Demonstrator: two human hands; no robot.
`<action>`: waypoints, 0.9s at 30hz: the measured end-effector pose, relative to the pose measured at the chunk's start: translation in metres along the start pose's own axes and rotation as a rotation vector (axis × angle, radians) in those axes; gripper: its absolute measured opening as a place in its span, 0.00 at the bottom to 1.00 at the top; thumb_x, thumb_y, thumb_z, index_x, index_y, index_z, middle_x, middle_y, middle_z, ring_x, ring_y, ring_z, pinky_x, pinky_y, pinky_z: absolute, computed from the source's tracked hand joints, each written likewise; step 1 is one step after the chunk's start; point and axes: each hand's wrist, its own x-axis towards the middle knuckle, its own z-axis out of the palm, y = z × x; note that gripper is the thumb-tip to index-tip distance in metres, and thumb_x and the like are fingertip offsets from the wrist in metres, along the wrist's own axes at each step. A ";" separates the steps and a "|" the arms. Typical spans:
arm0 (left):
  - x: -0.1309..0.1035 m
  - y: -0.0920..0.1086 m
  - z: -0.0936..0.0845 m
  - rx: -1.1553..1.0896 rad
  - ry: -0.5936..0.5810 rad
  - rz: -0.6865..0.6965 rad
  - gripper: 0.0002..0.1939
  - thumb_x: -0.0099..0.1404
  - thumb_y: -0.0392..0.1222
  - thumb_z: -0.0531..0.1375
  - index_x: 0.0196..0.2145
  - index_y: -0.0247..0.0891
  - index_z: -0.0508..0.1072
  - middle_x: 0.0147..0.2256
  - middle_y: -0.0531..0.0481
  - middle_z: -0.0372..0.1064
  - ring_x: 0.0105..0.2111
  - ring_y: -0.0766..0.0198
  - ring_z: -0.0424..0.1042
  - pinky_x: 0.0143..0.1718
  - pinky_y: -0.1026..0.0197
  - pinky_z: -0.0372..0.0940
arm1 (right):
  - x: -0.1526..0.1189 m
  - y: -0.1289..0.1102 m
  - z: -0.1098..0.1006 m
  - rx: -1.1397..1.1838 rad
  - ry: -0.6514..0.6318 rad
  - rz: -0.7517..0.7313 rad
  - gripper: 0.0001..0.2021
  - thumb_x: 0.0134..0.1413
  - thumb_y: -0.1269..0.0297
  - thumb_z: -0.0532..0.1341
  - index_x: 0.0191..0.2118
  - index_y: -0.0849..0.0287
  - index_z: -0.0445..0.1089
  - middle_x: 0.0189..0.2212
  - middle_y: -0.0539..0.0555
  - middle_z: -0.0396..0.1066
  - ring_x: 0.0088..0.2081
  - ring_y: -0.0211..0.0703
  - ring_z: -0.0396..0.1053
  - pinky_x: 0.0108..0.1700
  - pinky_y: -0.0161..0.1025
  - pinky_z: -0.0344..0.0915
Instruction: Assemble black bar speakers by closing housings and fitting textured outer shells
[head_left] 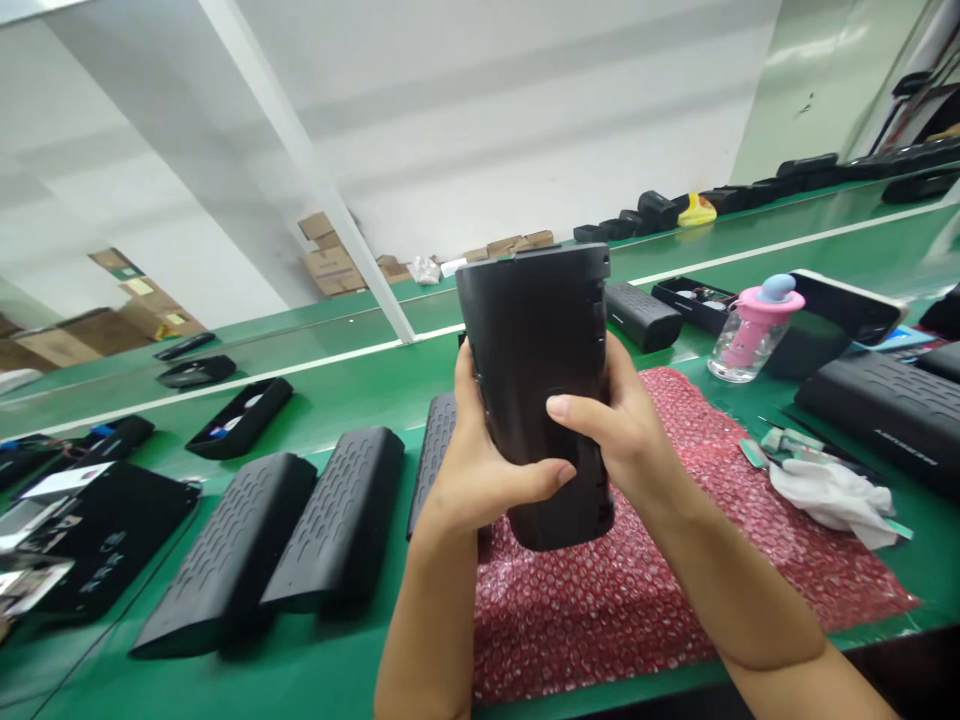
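The bare left forearm is reaching from the near side toward the far side, leaning slightly right. The bare right forearm is slanting in from the near right toward the left. The left hand and right hand are gripping from opposite sides, facing each other. The left thumb is pointing right; the right thumb is pointing left, lying farther away, apart from it. The remaining fingers are wrapping around, mostly hidden.
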 end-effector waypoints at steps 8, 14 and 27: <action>-0.001 -0.004 0.002 0.033 0.030 0.002 0.58 0.45 0.40 0.75 0.62 0.51 0.40 0.61 0.40 0.55 0.59 0.43 0.62 0.58 0.38 0.61 | 0.004 0.001 -0.002 0.109 -0.006 0.018 0.26 0.47 0.55 0.69 0.51 0.52 0.62 0.47 0.52 0.71 0.50 0.49 0.70 0.54 0.48 0.70; -0.001 -0.007 0.004 0.101 0.057 0.041 0.54 0.44 0.43 0.75 0.58 0.50 0.43 0.60 0.40 0.53 0.60 0.44 0.60 0.58 0.40 0.61 | 0.003 0.000 -0.004 0.100 0.008 0.020 0.27 0.47 0.55 0.69 0.51 0.51 0.60 0.47 0.52 0.70 0.50 0.49 0.70 0.54 0.48 0.70; -0.003 -0.005 0.014 0.021 0.081 0.020 0.50 0.47 0.42 0.74 0.58 0.50 0.46 0.57 0.43 0.57 0.56 0.48 0.65 0.54 0.45 0.66 | 0.002 -0.004 -0.006 0.071 -0.007 0.003 0.27 0.50 0.56 0.68 0.54 0.52 0.59 0.51 0.53 0.70 0.52 0.49 0.70 0.55 0.48 0.70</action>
